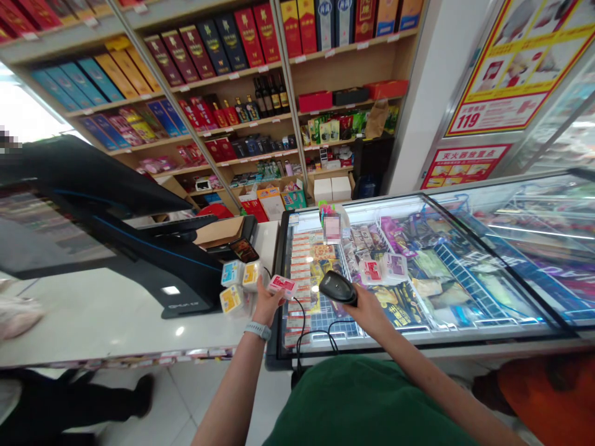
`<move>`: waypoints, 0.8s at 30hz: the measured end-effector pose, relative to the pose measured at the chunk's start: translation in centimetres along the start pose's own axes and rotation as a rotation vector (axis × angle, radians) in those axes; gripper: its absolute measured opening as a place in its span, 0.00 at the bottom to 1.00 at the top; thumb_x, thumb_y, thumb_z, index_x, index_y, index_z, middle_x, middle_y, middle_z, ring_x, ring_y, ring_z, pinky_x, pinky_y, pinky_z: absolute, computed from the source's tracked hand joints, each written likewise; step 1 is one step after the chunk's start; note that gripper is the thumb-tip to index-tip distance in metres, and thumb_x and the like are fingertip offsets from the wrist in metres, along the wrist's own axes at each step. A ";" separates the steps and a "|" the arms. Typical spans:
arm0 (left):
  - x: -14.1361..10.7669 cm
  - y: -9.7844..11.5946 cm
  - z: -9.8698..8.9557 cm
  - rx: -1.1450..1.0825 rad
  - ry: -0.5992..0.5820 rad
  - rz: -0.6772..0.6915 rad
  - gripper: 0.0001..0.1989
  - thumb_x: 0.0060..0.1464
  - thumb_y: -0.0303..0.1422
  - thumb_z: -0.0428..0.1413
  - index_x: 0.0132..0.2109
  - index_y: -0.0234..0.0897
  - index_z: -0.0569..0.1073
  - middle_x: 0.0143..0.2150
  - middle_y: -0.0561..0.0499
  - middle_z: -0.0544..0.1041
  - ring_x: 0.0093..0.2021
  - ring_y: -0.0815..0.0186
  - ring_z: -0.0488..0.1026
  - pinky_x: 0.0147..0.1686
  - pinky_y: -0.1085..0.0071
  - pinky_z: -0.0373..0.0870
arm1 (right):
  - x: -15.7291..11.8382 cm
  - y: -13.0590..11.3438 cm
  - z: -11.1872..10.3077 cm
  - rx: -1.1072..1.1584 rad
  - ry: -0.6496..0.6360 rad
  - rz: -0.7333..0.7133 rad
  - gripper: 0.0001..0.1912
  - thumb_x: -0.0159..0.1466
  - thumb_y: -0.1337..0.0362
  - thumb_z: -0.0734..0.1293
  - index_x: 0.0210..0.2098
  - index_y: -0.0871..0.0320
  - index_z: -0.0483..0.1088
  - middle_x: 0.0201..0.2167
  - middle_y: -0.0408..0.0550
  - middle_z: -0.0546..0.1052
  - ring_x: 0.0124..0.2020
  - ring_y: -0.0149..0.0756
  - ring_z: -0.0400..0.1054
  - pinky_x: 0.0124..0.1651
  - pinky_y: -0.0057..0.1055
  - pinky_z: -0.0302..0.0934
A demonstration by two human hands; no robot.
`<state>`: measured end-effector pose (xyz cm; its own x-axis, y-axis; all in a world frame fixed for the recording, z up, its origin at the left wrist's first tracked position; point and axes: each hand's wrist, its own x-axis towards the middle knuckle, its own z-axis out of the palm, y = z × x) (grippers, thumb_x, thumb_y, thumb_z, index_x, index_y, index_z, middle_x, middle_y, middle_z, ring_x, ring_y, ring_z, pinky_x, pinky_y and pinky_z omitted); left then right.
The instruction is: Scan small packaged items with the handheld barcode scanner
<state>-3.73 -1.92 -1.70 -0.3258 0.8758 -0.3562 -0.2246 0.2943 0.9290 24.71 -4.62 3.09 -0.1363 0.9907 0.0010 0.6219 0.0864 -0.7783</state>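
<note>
My left hand (268, 305) holds a small packet with a red label (282, 285) up near the counter's edge. My right hand (368, 311) grips a black handheld barcode scanner (337, 288), its head angled toward that packet. A black coiled cable (302, 322) hangs below the hands. Next to my left hand, several small clear packs with yellow or blue labels (233, 285) stand on the white counter (116, 310). A grey watch band (257, 331) circles my left wrist.
A black till screen (106, 210) and a phone (244, 250) stand on the counter. To the right lies a glass-topped freezer chest (418, 272) full of packets. Shelves of boxed liquor (209, 62) rise behind. A person's dark trouser legs (79, 402) show at lower left.
</note>
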 end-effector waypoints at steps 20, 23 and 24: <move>-0.3 -0.3 0.5 -0.249 -0.065 -0.330 0.08 0.54 0.30 0.56 0.42 0.36 0.68 0.35 0.47 0.77 0.30 0.67 0.77 0.23 0.76 0.73 | 0.1 0.4 0.2 -0.005 -0.009 -0.019 0.16 0.56 0.66 0.66 0.44 0.58 0.69 0.37 0.51 0.78 0.40 0.43 0.72 0.40 0.32 0.60; -0.5 0.1 0.6 -0.239 -0.146 -0.239 0.17 0.46 0.24 0.61 0.45 0.37 0.68 0.36 0.49 0.77 0.32 0.69 0.76 0.29 0.76 0.74 | 0.2 0.4 0.2 -0.013 -0.017 -0.006 0.14 0.56 0.66 0.66 0.42 0.59 0.69 0.36 0.51 0.78 0.39 0.43 0.72 0.39 0.31 0.60; -0.5 0.2 0.6 -0.221 -0.167 -0.198 0.21 0.43 0.22 0.62 0.46 0.37 0.68 0.37 0.50 0.77 0.32 0.70 0.76 0.31 0.75 0.74 | 0.2 0.4 0.2 -0.015 -0.018 -0.003 0.13 0.56 0.66 0.66 0.42 0.59 0.69 0.35 0.51 0.78 0.39 0.43 0.72 0.39 0.31 0.60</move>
<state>-3.06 -2.08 -1.25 -0.1048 0.8662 -0.4887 -0.4681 0.3906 0.7927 24.83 -4.44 2.67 -0.1519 0.9884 -0.0078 0.6327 0.0912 -0.7690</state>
